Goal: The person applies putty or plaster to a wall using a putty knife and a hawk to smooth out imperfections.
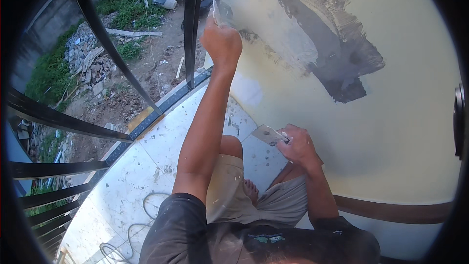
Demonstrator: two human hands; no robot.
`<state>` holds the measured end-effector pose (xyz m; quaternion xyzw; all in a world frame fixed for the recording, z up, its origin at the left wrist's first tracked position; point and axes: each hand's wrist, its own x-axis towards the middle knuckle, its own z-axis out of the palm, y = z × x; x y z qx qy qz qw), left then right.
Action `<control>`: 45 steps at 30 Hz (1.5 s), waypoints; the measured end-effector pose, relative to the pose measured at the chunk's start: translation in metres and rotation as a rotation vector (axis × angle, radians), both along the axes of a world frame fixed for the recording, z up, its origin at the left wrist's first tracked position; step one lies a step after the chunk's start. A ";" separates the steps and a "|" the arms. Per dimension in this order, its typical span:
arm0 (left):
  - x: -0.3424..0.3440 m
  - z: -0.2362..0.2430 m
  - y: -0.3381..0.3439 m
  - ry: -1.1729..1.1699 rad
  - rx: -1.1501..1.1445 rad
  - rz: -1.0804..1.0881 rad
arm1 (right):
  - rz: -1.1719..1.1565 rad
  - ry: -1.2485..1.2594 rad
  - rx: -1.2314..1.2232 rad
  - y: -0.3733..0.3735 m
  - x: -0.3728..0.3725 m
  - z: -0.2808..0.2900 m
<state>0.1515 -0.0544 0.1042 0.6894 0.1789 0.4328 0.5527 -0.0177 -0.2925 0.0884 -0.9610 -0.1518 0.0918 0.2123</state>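
By the wall (410,132), my left fingers (227,34) clamped the far scraper (215,9), right fingers (296,135) the near scraper (265,135); smoothing filler (328,44) seemingly needed steady strokes.

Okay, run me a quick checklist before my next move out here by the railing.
1. Left hand grips its thin blade: ok, closed around it.
2. Right hand grips its putty knife: ok, fingers wrapped around the handle end.
3. Thin blade touching the wall: cannot tell, it shows nearly edge-on.
4. Grey patch has smooth edges: not ok, the right-hand border is ragged and streaky.
5. Cord clear of the visible foot: ok, it lies apart, off to the left.
6. Footwear on: not ok for that foot, which is bare; the other is hidden.
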 end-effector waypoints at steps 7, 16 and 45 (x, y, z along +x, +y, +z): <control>0.046 0.014 0.014 0.098 -0.177 0.026 | -0.001 -0.003 -0.032 -0.004 0.000 -0.004; 0.013 0.078 -0.021 -0.030 0.108 -0.068 | -0.011 0.010 -0.024 -0.014 0.001 -0.005; -0.017 0.073 -0.065 -0.431 0.368 -0.040 | -0.027 -0.039 0.028 -0.024 0.001 -0.001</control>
